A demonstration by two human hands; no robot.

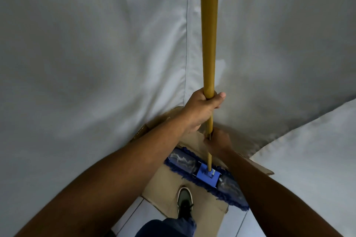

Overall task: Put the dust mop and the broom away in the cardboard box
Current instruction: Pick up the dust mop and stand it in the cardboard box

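The dust mop stands nearly upright: a long yellow handle [209, 44] rising out of the top of the view, and a flat blue fringed head [185, 161] with a blue bracket low down. My left hand [200, 111] is shut around the handle high up. My right hand [218, 141] grips the same handle lower, close to the head. The mop head lies over the brown cardboard box [194, 200], which is below my arms; I cannot tell if the head is inside it or resting on a flap. No broom is visible.
White cloth sheets [96, 54] hang right behind the box and fill most of the view, with another sheet [312, 159] at the right. My shoe [185, 202] stands on a box flap. Pale floor tiles [154, 217] show at the bottom.
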